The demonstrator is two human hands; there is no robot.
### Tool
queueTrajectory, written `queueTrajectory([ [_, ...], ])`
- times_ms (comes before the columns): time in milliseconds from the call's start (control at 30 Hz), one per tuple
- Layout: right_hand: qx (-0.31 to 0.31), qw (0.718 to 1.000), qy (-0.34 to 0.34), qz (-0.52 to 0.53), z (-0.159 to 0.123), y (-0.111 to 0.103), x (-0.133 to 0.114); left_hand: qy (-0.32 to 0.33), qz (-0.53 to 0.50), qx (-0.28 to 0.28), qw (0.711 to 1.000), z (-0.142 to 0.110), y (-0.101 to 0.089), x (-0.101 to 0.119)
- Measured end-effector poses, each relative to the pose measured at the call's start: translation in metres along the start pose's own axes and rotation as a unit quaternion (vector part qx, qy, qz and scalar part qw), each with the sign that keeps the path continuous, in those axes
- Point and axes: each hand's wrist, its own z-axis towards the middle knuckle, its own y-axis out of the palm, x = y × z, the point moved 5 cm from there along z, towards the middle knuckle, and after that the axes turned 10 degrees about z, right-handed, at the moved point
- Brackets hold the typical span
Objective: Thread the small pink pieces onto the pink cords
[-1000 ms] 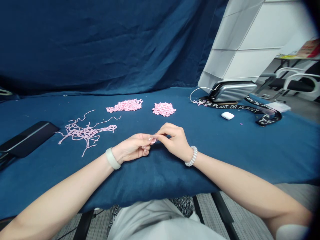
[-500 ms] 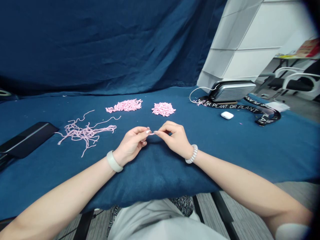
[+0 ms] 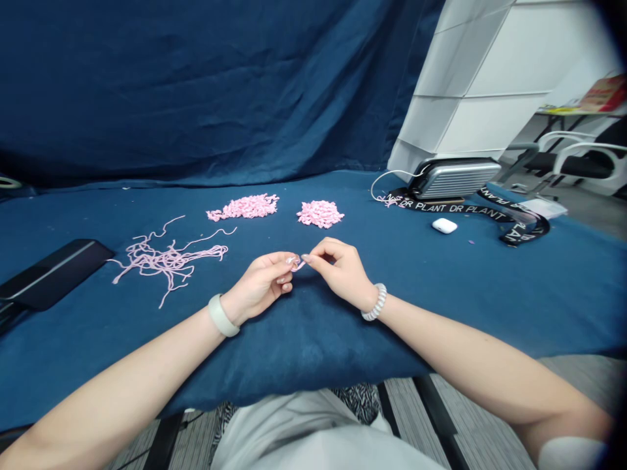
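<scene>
Between my two hands, over the near part of the blue-covered table [image 3: 441, 294], is a short piece of pink yarn [image 3: 298, 266]. My left hand [image 3: 264, 281] pinches one end between thumb and forefinger, and the yarn curves there in what looks like a small loop. At the other end, the thumb and forefinger of my right hand [image 3: 340, 271] are closed on it. Beyond the hands lie two heaps of small pink pieces, a wider left heap [image 3: 252, 206] and a rounder right heap [image 3: 320, 213]. Loose pink yarn strands [image 3: 166, 260] lie tangled on the left.
A black flat object [image 3: 56, 274] sits at the left edge. On the right are a white earbud case [image 3: 444, 225], a silver ribbed case [image 3: 460, 179] with a white cable, and a black lettered strap [image 3: 450, 208]. A blue curtain [image 3: 196, 85] hangs behind.
The yarn was nearly straight between my fingertips; now it bends into a curl at my left fingers. Both hands have barely shifted, and the heaps and strands lie unchanged.
</scene>
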Motion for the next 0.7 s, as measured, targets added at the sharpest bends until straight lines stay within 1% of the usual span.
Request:
queueTrajectory([
  [133,-0.003,1.0,0.001,-0.005,-0.0003,0.0004,-0.0016,0.015,0.005,0.01,1.0,-0.0016,-0.0001,0.0023],
  [233,-0.029,1.0,0.006,-0.009,-0.0004,0.0034,-0.0035,0.043,-0.032,0.028,0.998,-0.0036,0.0,0.0067],
  [300,-0.043,0.999,0.011,-0.014,-0.0007,0.0052,-0.0042,0.055,-0.063,0.03,0.996,-0.0047,0.001,0.0087],
  [400,-0.054,0.998,0.006,-0.012,-0.0011,0.0066,-0.0046,0.048,-0.084,0.017,0.995,-0.005,0.0033,0.0086],
  [567,-0.071,0.997,-0.005,-0.006,-0.002,0.0077,-0.0052,0.028,-0.078,0.01,0.996,-0.0054,0.005,0.0069],
  [700,-0.07,0.997,0.002,-0.022,-0.0021,0.0066,-0.0067,0.024,-0.069,0.003,0.997,-0.0071,0.0071,0.0068],
])
